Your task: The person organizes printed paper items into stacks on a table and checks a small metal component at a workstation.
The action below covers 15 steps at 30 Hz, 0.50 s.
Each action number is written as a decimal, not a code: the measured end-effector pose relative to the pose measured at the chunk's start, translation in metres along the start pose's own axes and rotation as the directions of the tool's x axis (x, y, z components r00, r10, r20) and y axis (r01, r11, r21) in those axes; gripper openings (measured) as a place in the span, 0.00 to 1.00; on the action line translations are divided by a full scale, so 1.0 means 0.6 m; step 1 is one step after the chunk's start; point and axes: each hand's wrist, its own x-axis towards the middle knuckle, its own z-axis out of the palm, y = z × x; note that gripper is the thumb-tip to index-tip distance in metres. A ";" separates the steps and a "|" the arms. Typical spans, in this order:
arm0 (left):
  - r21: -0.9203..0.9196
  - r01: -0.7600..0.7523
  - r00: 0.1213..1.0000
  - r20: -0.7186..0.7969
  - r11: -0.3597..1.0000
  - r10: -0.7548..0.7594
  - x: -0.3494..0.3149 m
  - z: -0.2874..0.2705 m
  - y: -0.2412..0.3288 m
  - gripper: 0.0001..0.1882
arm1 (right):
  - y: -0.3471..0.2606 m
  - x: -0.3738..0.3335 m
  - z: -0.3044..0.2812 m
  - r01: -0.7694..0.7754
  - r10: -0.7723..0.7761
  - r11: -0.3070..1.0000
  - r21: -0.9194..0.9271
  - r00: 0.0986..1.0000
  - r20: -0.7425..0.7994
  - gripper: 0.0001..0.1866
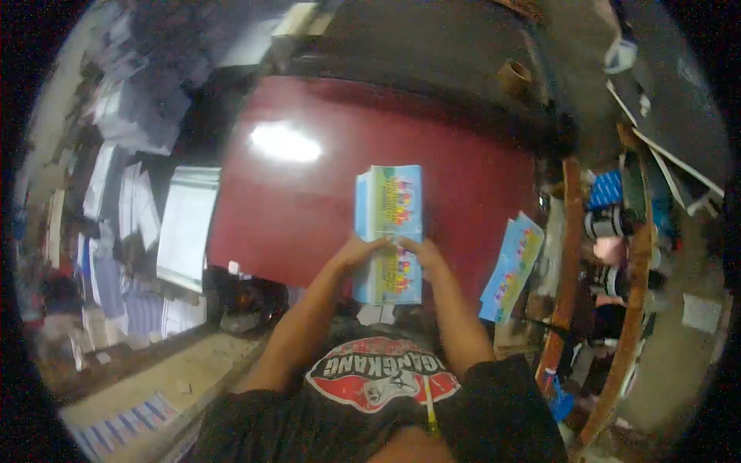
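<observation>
A small stack of light-blue printed sheets (388, 204) lies upright in front of me over the near part of a dark-red tabletop (301, 201). The sheets bear yellow lettering and small colourful figures, repeated in an upper and a lower half. My left hand (363, 249) grips the stack's left side near the middle. On the opposite side, my right hand (422, 252) holds it at the same height. Both thumbs rest on top and nearly meet; the other fingers are mostly hidden. Similar printed sheets (512, 270) lie fanned at the table's right edge.
To the left stands a stack of white paper (187, 228), with more paper piles beyond it. Wooden shelving (567, 266) on the right holds a blue package (606, 190) and dark containers. A brown cylindrical object (515, 76) sits at the far right.
</observation>
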 end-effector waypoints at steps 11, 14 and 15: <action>-0.370 0.237 0.971 0.076 0.898 -0.226 -0.022 0.014 0.060 0.22 | -0.006 -0.138 -0.299 -0.187 -0.649 0.694 -0.695 0.255 -0.716 0.38; -0.394 0.283 0.958 0.080 0.874 -0.274 -0.020 0.015 0.047 0.21 | 0.032 -0.153 -0.390 -0.126 -0.546 0.771 -0.624 0.374 -0.750 0.37; -0.366 0.285 0.958 0.075 0.886 -0.277 -0.023 0.018 0.058 0.22 | 0.037 -0.150 -0.394 -0.143 -0.512 0.779 -0.610 0.418 -0.751 0.37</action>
